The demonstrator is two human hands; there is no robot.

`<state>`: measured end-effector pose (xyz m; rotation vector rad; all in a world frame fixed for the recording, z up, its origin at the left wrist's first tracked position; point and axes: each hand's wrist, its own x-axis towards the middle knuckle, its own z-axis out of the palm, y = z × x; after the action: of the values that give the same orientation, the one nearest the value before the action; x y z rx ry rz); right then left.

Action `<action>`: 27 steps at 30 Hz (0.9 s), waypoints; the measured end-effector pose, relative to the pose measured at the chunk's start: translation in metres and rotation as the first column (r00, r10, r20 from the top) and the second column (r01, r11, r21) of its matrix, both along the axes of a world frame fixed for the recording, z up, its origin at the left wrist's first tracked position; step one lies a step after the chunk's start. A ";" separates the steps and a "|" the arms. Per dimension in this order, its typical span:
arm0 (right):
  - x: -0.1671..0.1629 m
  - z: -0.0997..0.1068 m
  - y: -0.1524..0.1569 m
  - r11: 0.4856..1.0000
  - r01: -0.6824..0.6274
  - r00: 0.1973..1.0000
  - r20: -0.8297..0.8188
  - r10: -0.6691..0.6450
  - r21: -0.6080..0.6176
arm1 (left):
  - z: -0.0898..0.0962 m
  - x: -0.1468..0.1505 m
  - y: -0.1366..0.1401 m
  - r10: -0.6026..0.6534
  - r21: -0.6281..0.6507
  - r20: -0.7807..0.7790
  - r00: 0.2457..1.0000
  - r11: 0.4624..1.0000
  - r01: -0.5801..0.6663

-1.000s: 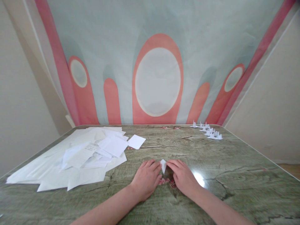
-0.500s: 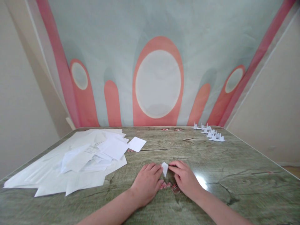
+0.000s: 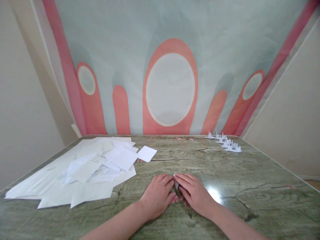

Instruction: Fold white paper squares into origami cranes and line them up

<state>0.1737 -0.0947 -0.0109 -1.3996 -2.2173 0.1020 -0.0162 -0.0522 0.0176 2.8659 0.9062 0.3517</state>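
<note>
A small folded piece of white paper lies on the table near its front, its pointed end towards me. From the left, the fingertips of my left hand press on its edge, fingers held together. My right hand reaches over it from the other side, its fingers bent and covering the right part and most of the top. Only a narrow strip and the tip of the paper show between both hands.
A wide heap of white paper sheets covers the table's left side. Beside it lies a square white sheet. Several small folded paper figures stand at the back right. A patterned backdrop rises behind the wood-grain table.
My right hand has moved left over the folded paper, and its fingers now cover much of it. My left hand has stayed nearly in place. The view has shifted slightly.
</note>
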 end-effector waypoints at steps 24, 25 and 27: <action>-0.001 0.003 0.014 0.999 0.016 0.960 -0.279 -0.025 -0.034 | -0.002 0.001 -0.005 -0.046 0.018 -0.012 0.999 0.999 0.046; 0.000 0.003 0.016 0.998 0.023 0.949 -0.312 -0.042 -0.063 | -0.002 0.001 -0.005 -0.042 0.025 -0.011 0.999 0.999 0.042; 0.002 0.004 0.019 0.991 0.026 0.927 -0.368 -0.073 -0.131 | -0.002 0.002 -0.006 -0.035 0.033 -0.013 0.999 0.999 0.036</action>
<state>0.1756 -0.0759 -0.0070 -1.3681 -1.8858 0.4569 -0.0144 -0.0581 0.0161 2.9131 0.8585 0.3489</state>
